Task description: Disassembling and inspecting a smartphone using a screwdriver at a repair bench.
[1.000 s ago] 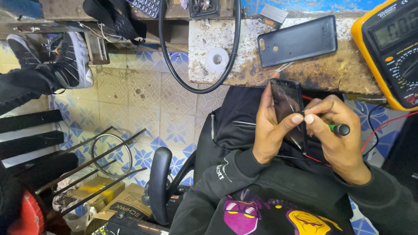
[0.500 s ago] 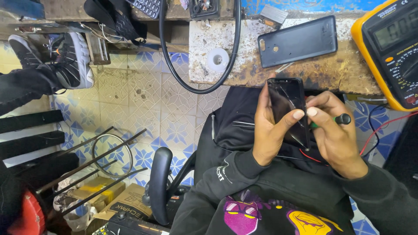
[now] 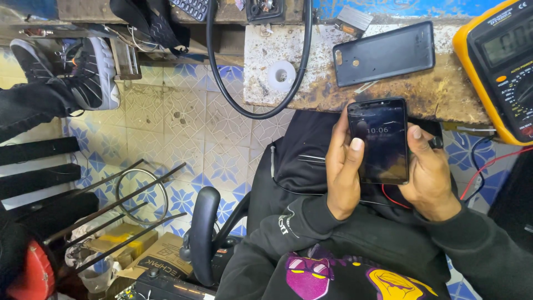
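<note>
Head view: both hands, left hand point(image 3: 343, 166) and right hand point(image 3: 427, 172), grasp a phone point(image 3: 378, 141) over the lap, near the bench point(image 3: 311, 83), its screen already lit, its back cover point(image 3: 384, 54) lying apart, not yet refitted.

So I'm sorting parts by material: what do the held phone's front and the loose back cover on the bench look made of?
Phone front, held between left hand and right hand: likely glass, glossy with reflections. Back cover: matte dark, probably plastic; no shine.
</note>
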